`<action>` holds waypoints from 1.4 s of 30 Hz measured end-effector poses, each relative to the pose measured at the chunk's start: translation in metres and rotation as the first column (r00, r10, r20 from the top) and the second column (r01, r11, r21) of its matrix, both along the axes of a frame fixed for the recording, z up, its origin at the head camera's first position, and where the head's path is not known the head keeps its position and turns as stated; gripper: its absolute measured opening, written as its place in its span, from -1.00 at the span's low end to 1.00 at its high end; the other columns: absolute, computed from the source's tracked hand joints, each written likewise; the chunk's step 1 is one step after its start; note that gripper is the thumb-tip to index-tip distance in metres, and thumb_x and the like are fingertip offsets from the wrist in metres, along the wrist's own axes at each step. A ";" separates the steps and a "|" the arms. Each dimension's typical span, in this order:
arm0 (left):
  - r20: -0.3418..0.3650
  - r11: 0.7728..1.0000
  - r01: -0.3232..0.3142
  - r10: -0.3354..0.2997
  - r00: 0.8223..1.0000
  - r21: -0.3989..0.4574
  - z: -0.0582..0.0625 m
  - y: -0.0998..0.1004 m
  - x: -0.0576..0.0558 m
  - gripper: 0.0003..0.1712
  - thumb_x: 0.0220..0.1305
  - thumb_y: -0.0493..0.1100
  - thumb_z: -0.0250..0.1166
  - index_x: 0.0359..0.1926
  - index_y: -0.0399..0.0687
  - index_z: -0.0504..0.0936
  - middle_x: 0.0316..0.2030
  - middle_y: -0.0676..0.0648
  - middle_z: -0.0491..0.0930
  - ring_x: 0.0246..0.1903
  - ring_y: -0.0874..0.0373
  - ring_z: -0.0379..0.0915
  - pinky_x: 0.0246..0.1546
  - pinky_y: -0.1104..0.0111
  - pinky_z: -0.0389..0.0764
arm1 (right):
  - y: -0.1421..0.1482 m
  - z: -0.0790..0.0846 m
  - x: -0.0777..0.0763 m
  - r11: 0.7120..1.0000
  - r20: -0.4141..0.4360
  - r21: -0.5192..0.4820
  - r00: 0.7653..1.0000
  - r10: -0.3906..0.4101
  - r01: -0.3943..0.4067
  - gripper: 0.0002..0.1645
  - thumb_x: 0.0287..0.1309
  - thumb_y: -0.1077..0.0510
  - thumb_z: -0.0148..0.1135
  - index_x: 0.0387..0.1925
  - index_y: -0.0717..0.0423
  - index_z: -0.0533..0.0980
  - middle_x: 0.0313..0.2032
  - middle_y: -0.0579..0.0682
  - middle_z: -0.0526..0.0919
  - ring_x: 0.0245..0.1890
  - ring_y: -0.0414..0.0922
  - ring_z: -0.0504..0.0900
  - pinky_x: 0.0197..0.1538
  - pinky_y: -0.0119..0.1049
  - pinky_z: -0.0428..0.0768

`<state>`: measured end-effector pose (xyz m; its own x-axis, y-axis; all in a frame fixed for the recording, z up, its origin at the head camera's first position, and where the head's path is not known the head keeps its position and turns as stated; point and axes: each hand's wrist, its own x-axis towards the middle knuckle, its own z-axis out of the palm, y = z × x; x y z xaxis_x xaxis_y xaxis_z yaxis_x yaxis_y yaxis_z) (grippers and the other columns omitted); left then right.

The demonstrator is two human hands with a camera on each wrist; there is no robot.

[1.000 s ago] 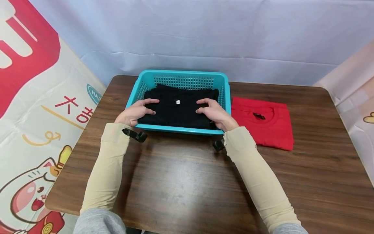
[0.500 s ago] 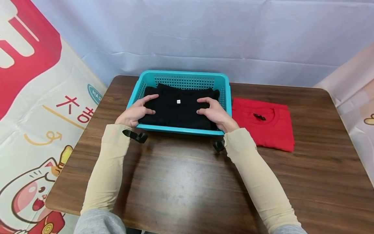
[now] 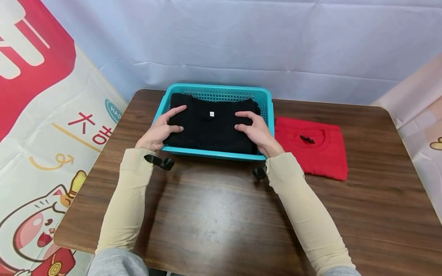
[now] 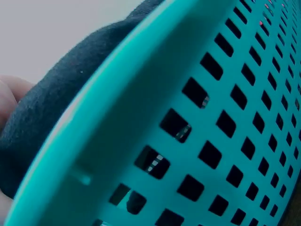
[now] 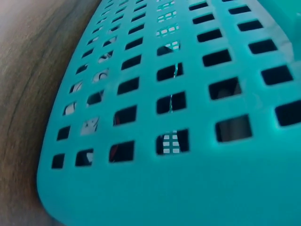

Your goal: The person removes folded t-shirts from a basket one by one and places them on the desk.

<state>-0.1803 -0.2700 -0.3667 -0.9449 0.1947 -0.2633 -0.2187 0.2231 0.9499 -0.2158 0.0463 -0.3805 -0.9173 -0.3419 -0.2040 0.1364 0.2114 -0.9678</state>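
Observation:
A folded black T-shirt (image 3: 212, 132) with a small white label lies level inside the turquoise basket (image 3: 221, 156). My left hand (image 3: 159, 130) grips its left end, thumb and index finger on top, the other fingers hidden. At the opposite end my right hand (image 3: 257, 132) holds it the same way. In the left wrist view the black cloth (image 4: 70, 75) bulges over the basket's rim (image 4: 108, 117), with a bit of finger at the left edge. The right wrist view is filled by the perforated basket wall (image 5: 155, 183); the right hand does not show there.
A folded red T-shirt (image 3: 312, 147) lies on the brown wooden table (image 3: 214, 222), just right of the basket. Behind the table hangs a pale curtain (image 3: 221, 42). A printed cartoon banner (image 3: 41, 126) borders the left side.
Both hands have risen slightly with the black T-shirt, whose far edge now covers more of the basket's back wall. The red T-shirt has stayed in its place.

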 end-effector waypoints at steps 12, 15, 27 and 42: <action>-0.111 0.980 0.029 -0.008 0.994 0.194 0.001 0.001 0.002 -0.15 0.27 -0.54 0.05 0.47 0.21 0.17 0.51 0.20 -0.21 0.43 0.16 -0.11 -0.12 0.52 0.54 | 0.004 0.003 0.003 0.996 -0.009 -0.083 1.000 -0.030 0.029 -0.48 0.28 0.17 0.17 0.27 -0.01 0.40 0.24 0.02 0.41 -0.28 -0.16 0.65 -0.10 -0.31 0.62; -0.093 0.951 0.045 -0.017 0.995 0.305 -0.002 -0.002 -0.001 -0.12 0.26 -0.57 0.04 0.47 0.24 0.15 0.46 0.08 0.00 0.24 0.15 0.29 -0.19 0.45 0.62 | 0.005 0.006 0.004 0.994 -0.001 -0.105 0.999 -0.039 0.038 -0.47 0.27 0.18 0.17 0.27 -0.01 0.40 0.23 0.02 0.41 -0.26 -0.16 0.65 -0.10 -0.32 0.62; -0.038 0.946 -0.024 0.038 0.999 0.323 0.009 0.005 -0.004 -0.24 0.34 -0.39 0.12 0.43 0.35 0.23 0.23 -0.08 0.34 -0.15 0.13 0.59 -0.29 0.32 0.67 | 0.008 0.018 0.005 0.969 0.015 -0.230 0.996 -0.085 0.086 -0.48 0.27 0.16 0.19 0.26 -0.08 0.39 0.21 -0.02 0.40 -0.06 -0.08 0.57 -0.10 -0.33 0.61; -0.110 0.938 0.044 -0.007 0.994 0.343 0.024 0.012 0.004 -0.23 0.28 -0.47 0.15 0.43 0.16 0.25 0.32 -0.03 0.23 -0.05 0.15 0.57 -0.21 0.38 0.65 | 0.021 0.038 0.016 0.952 -0.069 -0.303 0.995 -0.069 0.045 -0.34 0.22 0.29 0.20 0.32 -0.15 0.33 0.27 -0.01 0.31 0.15 -0.02 0.42 -0.09 -0.36 0.61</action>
<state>-0.1767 -0.2581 -0.3431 -0.9570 0.2802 -0.0752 -0.1119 -0.1176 0.9867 -0.2003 0.0673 -0.3430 -0.9459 -0.3235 -0.0271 0.0616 -0.0971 -0.9934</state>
